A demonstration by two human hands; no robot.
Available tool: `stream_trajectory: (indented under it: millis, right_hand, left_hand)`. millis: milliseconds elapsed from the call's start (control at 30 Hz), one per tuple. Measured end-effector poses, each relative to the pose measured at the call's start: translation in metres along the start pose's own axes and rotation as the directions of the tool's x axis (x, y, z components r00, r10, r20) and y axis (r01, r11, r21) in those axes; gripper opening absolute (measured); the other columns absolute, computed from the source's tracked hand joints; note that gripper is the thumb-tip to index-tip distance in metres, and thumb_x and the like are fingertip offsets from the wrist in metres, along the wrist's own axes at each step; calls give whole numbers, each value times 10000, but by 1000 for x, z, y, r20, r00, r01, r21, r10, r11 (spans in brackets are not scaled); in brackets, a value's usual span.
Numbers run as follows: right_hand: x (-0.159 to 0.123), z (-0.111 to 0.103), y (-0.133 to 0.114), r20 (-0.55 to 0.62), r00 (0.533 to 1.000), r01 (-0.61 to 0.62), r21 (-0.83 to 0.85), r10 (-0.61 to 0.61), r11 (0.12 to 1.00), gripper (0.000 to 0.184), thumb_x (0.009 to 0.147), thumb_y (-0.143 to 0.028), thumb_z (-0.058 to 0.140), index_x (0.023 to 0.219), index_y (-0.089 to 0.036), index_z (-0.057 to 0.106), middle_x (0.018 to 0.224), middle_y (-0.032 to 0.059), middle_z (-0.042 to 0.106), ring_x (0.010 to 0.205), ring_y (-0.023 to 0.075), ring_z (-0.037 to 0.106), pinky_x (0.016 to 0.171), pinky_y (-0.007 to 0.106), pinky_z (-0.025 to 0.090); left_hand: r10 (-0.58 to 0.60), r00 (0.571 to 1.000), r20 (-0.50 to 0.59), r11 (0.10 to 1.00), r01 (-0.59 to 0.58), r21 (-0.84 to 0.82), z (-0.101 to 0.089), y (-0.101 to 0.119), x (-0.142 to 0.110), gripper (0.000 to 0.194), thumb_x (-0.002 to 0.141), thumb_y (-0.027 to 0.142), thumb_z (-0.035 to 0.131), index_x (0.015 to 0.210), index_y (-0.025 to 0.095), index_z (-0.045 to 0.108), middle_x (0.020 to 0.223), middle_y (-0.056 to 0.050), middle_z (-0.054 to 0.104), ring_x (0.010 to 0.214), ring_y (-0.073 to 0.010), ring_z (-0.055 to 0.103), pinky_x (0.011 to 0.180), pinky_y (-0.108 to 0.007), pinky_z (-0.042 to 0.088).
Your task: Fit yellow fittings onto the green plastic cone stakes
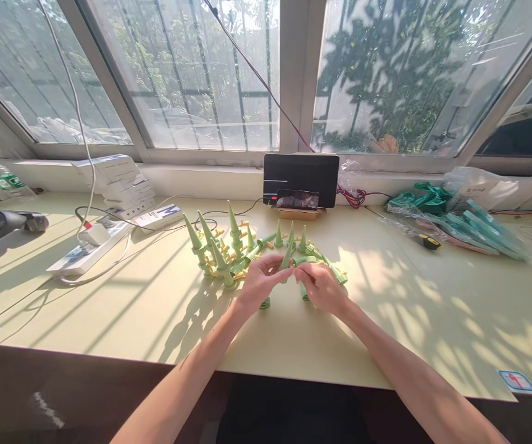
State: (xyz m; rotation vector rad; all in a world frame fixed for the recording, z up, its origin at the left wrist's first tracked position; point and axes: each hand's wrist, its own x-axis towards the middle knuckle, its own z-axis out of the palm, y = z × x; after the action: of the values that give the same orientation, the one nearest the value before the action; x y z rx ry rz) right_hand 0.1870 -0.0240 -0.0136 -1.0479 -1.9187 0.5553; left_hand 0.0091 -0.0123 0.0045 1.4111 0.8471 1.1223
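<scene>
My left hand (262, 279) is closed around a green cone-shaped piece (287, 254), which points upward between thumb and fingers. My right hand (322, 286) pinches right beside it, fingertips nearly touching those of my left; what they hold is too small to make out. Behind and to the left stand several tall green cones (220, 254) on round green bases, with short yellow pegs sticking out. Shorter green cones (302, 239) stand beyond my hands. Green tube pieces (338, 271) with yellow pegs lie at the right, and another green tube end (265, 304) shows under my left hand.
A tablet (301, 176) leans at the back with a phone (297, 199) before it. On the left are a power strip (72, 259), cables, a stack of white boxes (116, 185) and a bottle (2, 176). Green plastic packets (483, 231) and a yellow-black cutter (428, 241) lie right.
</scene>
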Motion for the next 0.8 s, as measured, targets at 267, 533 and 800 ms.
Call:
stream_trajectory:
  millis: [267, 533, 800]
  right_hand:
    - [0, -1, -5, 36, 999, -35, 49, 33, 998, 379, 1003, -371, 365, 665, -222, 451, 551, -27, 418, 505, 134, 378, 535, 283, 336]
    - [0, -1, -3, 54, 997, -56, 62, 53, 996, 399, 1006, -383, 352, 650, -220, 424, 554, -28, 394, 501, 128, 344, 520, 282, 312]
    - [0, -2, -5, 53, 997, -63, 61, 59, 996, 406, 1009, -376, 352, 641, -217, 420, 533, -37, 371, 483, 122, 334, 512, 275, 307]
  left_hand:
    - [11, 1000, 2, 1000, -11, 15, 0, 1, 0, 253, 770, 347, 766, 963, 184, 754, 860, -57, 701, 722, -141, 586, 642, -258, 460]
    - [14, 1000, 3, 1000, -14, 9, 1, 3, -1, 250, 767, 357, 768, 949, 187, 757, 865, -57, 697, 738, -145, 594, 641, -258, 474]
    - [55, 999, -1, 997, -55, 51, 1, 4, -1, 211, 791, 333, 747, 945, 190, 761, 830, -43, 663, 704, -125, 536, 607, -239, 448]
